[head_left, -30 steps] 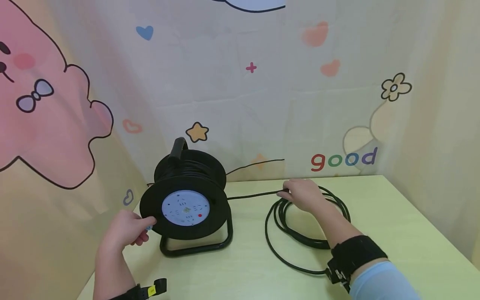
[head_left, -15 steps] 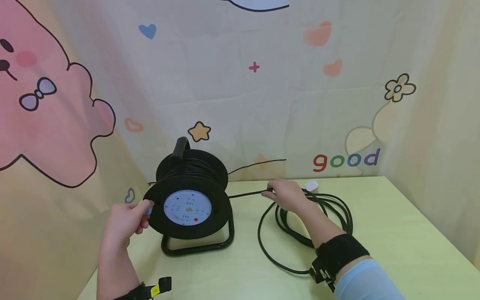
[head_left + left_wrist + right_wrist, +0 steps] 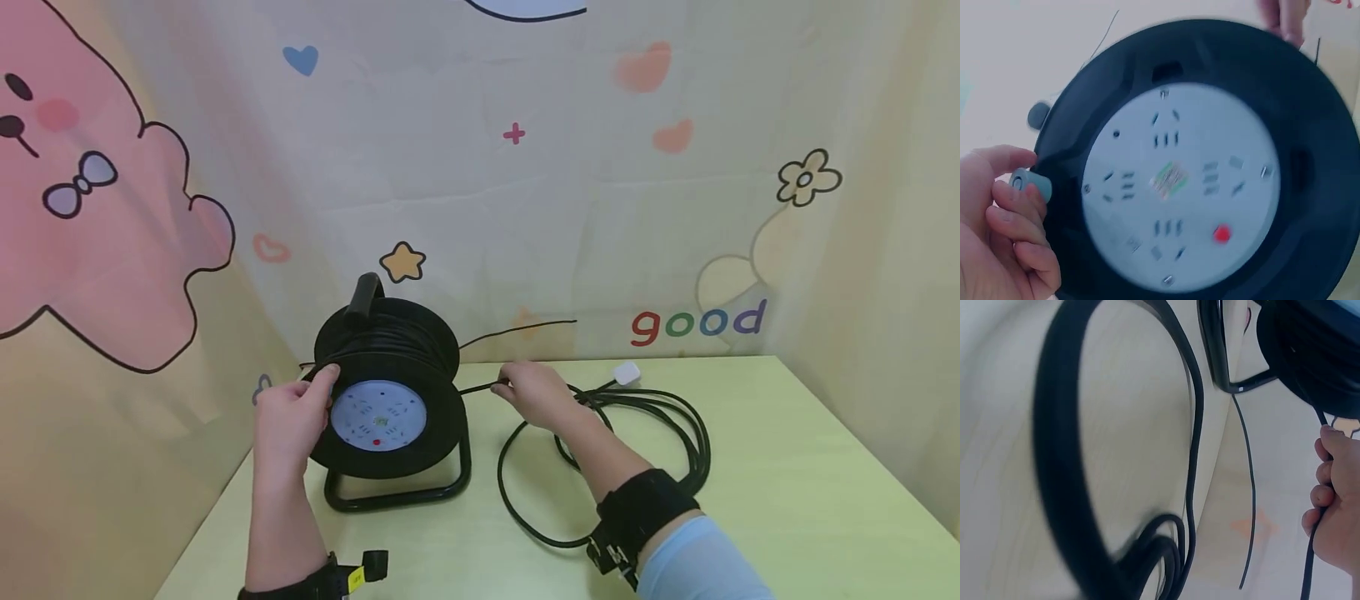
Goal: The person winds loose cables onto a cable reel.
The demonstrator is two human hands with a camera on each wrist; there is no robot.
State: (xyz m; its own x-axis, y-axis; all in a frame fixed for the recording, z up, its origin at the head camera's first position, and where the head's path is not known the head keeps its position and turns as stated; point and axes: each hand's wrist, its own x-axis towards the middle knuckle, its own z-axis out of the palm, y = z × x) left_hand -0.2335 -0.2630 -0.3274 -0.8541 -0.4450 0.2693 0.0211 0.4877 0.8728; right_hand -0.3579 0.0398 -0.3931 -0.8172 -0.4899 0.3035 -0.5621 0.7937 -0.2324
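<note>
A black cable reel (image 3: 444,433) stands on its tubular frame, left of centre in the head view. Its front disc carries a pale round socket panel (image 3: 378,417) with a red button. My left hand (image 3: 288,421) is at the disc's upper left edge. In the left wrist view, its thumb and fingers grip a small grey knob (image 3: 1040,186) on that disc. Just right of the reel, my right hand (image 3: 536,396) holds the black cable (image 3: 1309,565) with curled fingers. From there a short stretch of cable runs onto the drum, which is wound with several turns.
Loose loops of cable (image 3: 702,442) lie on the pale table (image 3: 810,500), partly under my right forearm. A white plug (image 3: 626,373) rests near the table's back edge. Behind stands a printed curtain (image 3: 480,208). The reel's carrying handle (image 3: 365,296) rises on top.
My left hand has carried the knob upward and right, turning the disc clockwise. My right hand has moved left toward the reel with the cable. The white plug has come into view.
</note>
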